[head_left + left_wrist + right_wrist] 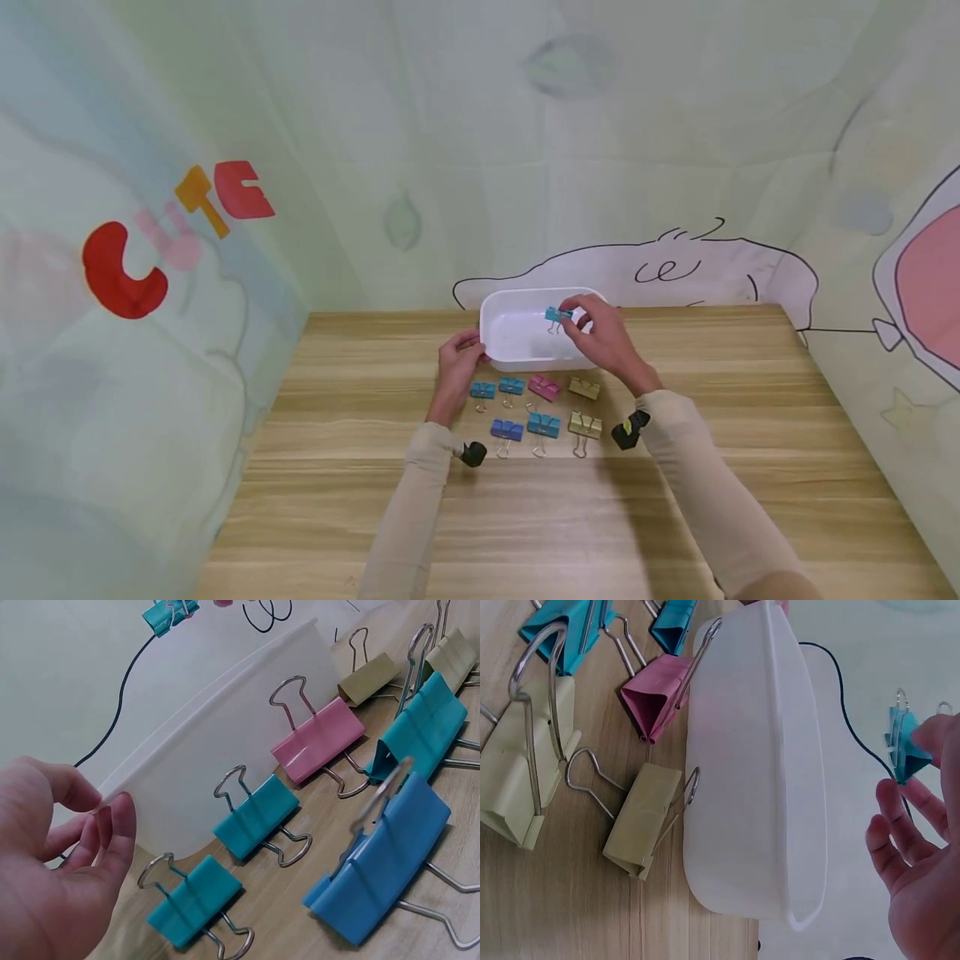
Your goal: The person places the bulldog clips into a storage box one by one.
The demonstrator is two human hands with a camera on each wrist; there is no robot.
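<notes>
My right hand [602, 333] pinches a teal binder clip [555, 315] between thumb and fingers, held over the white plastic box [517, 364]. In the right wrist view the same teal clip [904, 746] shows beyond the box's rim, its wire handles pointing up. At the box's left end, my left hand [458, 364] grips the rim; in the left wrist view its thumb and fingers [124, 817] pinch that corner. In front of the box, binder clips lie in two rows: teal [483, 390], pink [543, 387], blue [507, 430] and gold [585, 425] ones among them.
The box stands near the back of the wooden table [337, 500], close to a printed cloth wall [420, 225]. Each wrist carries a small black camera, such as the one on the right [630, 430].
</notes>
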